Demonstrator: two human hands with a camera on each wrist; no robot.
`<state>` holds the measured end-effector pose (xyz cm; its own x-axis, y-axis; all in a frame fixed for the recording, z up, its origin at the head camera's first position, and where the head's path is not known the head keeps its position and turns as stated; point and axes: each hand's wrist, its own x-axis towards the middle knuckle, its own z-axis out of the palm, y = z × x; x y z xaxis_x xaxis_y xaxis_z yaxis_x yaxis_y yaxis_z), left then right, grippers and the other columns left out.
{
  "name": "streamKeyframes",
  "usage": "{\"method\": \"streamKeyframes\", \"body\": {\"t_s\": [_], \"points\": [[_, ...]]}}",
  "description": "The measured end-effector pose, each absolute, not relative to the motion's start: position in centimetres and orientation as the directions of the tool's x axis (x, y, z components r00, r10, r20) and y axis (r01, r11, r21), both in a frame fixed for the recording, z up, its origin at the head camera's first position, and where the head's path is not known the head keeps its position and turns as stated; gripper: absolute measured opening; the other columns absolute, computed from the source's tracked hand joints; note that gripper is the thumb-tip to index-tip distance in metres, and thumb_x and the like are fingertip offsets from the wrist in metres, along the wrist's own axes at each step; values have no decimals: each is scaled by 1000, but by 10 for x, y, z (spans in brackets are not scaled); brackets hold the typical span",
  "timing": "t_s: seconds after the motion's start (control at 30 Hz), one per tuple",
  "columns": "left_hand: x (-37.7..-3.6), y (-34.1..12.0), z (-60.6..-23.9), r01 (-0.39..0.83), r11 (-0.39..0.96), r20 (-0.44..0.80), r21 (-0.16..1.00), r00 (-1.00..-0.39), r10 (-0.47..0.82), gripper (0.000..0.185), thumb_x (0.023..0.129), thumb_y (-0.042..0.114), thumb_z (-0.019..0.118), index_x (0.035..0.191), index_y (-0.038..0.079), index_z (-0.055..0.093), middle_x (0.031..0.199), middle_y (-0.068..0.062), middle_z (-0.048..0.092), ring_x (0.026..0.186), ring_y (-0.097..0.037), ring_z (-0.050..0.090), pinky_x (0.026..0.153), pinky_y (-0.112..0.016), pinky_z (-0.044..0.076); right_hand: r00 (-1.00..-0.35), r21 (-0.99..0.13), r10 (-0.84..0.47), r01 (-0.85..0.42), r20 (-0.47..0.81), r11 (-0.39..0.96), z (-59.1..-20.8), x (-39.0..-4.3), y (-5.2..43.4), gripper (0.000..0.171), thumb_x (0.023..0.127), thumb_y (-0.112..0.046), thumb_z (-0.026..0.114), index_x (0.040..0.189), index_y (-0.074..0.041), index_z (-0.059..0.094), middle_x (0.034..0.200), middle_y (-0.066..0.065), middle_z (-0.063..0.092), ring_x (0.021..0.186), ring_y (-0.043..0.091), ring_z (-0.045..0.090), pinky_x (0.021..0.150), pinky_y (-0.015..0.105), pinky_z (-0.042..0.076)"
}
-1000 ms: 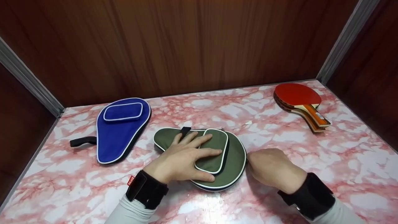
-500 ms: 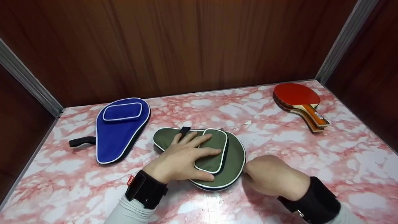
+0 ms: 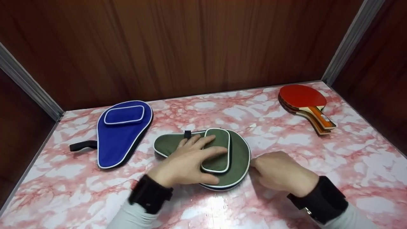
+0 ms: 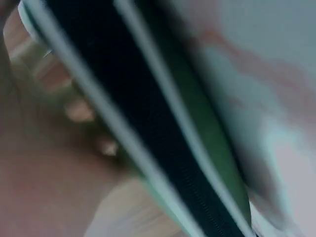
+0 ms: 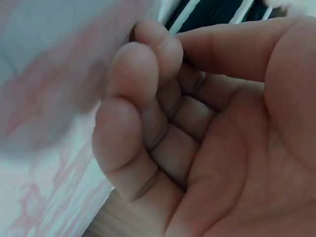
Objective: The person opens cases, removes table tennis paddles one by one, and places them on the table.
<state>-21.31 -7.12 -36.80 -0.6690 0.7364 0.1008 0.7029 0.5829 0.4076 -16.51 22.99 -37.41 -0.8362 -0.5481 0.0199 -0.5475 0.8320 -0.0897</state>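
Note:
An olive-green table tennis bat case (image 3: 240, 159) with white piping lies flat, its rounded end towards the right. My left hand (image 3: 184, 163) rests on it with spread fingers, across the raised pocket (image 3: 219, 159). At the rounded edge, my right hand (image 3: 279, 171) has its fingers curled, thumb and index pinched together against the zipped side. The right wrist view shows the pinching fingertips (image 5: 153, 34) beside the dark zipper band; the zipper pull between them is hidden. A dark zipper band (image 4: 143, 108) between white piping runs along the case's side in the left wrist view.
A blue bat case (image 3: 122, 136) with a black strap (image 3: 83, 145) lies at the left. Two stacked table tennis bats, the upper one red (image 3: 302, 96), lie at the back right. Dark wood-look panels (image 3: 190, 47) enclose the marbled table (image 3: 82, 194) at the back and sides.
My right hand slid along the rounded edge towards me, then back away a little. The green case has turned slightly under my left hand, which stays on it.

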Motion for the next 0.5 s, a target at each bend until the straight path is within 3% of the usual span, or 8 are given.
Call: {"method": "streamKeyframes", "body": {"t_s": [0.13,0.23,0.37,0.5], "points": [[-217,-85,-364,685,548,101,480,-663,741,74,83,36,95,152,31,67,172,-10,42,157,-38,41,123,-64,34,-872,-41,-488,-489,28,871,-375,-172,238,21,102,-16,70,82,-21,66,67,-1,61,70,29,70,64,52,56],[-221,-89,-366,687,586,115,430,-685,719,66,84,46,94,145,31,72,170,-8,45,154,-40,43,122,-67,31,-902,-29,-430,-431,41,902,-377,-177,242,23,102,-15,67,80,-17,62,65,0,58,68,31,68,65,54,56],[-222,-90,-371,645,648,71,404,-728,681,73,87,61,88,153,38,66,176,-11,37,157,-49,35,120,-80,25,-913,-36,-404,-406,56,913,-380,-180,242,22,104,-16,65,82,-14,62,65,1,57,69,32,68,67,55,56],[-221,-91,-373,595,682,23,425,-760,649,78,87,64,86,158,43,60,177,-13,34,158,-51,35,117,-80,31,-911,-33,-407,-410,65,912,-383,-179,241,23,104,-16,65,82,-15,61,64,0,56,68,32,67,66,54,56]]}}
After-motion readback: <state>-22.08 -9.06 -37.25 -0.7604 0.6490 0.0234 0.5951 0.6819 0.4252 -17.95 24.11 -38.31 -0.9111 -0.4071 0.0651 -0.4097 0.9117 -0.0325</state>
